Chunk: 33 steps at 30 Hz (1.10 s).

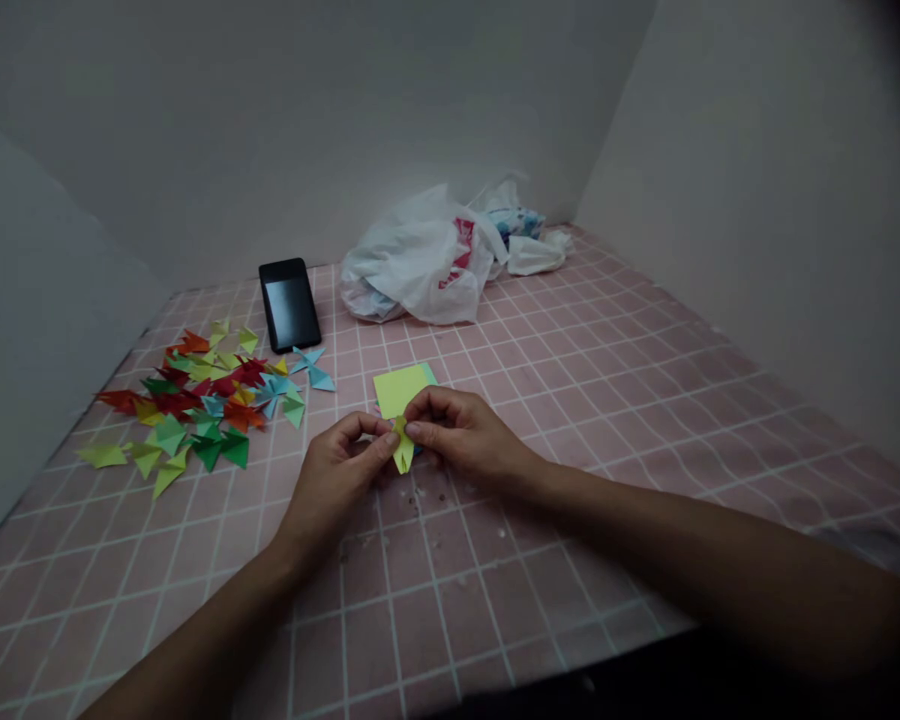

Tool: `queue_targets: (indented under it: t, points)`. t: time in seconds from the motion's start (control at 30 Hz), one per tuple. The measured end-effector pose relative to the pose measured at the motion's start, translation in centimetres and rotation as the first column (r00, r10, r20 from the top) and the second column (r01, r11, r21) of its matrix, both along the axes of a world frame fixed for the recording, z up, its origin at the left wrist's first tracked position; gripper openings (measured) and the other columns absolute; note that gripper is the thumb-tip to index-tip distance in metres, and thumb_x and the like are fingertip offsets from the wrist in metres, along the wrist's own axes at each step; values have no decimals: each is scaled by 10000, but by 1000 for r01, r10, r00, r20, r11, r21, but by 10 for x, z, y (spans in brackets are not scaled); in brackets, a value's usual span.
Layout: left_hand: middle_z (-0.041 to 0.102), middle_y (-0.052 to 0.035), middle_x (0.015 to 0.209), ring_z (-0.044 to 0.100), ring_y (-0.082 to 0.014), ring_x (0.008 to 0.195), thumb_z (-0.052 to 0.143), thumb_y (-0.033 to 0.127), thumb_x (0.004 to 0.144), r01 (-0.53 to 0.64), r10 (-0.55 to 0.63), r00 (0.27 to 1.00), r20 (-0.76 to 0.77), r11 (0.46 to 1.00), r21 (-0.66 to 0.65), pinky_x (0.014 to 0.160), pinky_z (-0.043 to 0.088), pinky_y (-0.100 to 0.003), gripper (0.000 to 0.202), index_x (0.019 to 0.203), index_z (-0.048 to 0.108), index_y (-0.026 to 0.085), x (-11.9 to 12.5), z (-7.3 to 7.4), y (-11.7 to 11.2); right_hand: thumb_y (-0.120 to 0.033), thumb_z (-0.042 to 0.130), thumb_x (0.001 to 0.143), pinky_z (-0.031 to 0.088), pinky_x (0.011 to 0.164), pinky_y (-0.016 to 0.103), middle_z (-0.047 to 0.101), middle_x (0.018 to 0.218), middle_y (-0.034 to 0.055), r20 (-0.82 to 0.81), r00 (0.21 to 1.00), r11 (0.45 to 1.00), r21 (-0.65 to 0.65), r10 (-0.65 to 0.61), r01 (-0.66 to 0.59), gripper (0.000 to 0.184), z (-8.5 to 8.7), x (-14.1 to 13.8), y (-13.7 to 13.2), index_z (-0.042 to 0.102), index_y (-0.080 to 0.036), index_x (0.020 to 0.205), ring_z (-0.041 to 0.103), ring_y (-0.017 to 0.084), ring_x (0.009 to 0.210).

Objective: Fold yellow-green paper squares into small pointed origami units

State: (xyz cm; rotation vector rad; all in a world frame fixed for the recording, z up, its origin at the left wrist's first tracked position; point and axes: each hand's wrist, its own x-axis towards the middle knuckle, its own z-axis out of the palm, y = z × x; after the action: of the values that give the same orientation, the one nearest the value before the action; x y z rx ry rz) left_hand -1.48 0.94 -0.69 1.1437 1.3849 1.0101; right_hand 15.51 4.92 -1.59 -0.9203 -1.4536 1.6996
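Item examined: one folded yellow paper (403,455), located between the two hands near the middle of the view, just in front of the square sheets (401,388) as seen by the wearer, and above the grid-patterned cloth (570,400). The left hand (343,462) is closed in a pinch on the paper's left edge, thumb uppermost; the right hand (465,432) pinches it near the upper right, thumb and forefinger meeting at the edge. The remaining fingers of both are curled and partly hidden. Handling, in this inspector's judgement: weight negligible; single layers soft and easily bent, the stacked folds somewhat stiffer; surface probably dry and not slippery; liable to tear or take a stray crease if pulled hard at a point. Recommended hold is by the thicker, layered edges, with light fingertip pressure, leaving the thin lower tip free. Appearance: bright yellow, slightly greenish, much smaller than the sheets behind it; long and narrow, tapering downward, with a slit or hollow showing near the lower end. The upper end is partly covered by the fingers, so its fold cannot be determined. No tear is visible, though the dim light and small size prevent a firm finding.
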Motion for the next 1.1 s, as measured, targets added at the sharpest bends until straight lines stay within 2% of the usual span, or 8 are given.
queue_targets:
  t: [0.2,0.37,0.7,1.1]
  points:
    - [610,40,580,514,-77,497,717,357,816,2,-5,999,51,999,43,491,385,-191,202,811,629,175,2,0,-2,-227,662,801,379,499,210,553,708,-36,-30,1000,1000,12,7,-7,108,-1,0,1,578,-163,818,488,69,549]
    - [614,47,588,514,-77,480,713,338,820,4,-7,999,45,998,59,462,374,-189,180,818,627,180,2,-1,0,-272,576,881,334,476,211,525,596,-55,-43,998,999,4,36,-36,116,-3,1,1,564,-170,828,454,71,480]
    - [603,43,668,526,-74,521,733,339,812,15,-19,999,49,996,88,484,401,-187,183,798,640,182,3,-2,-1,-241,630,828,328,480,202,537,595,-57,-78,996,997,-63,33,-38,94,-2,0,0,569,-172,811,457,68,483]
    - [592,26,697,518,-90,552,755,331,765,4,-8,996,89,999,47,498,414,-200,186,769,643,183,3,1,-1,-236,657,813,315,462,202,517,546,-65,-54,998,997,-58,43,-46,118,-1,0,-1,556,-183,782,447,71,470]
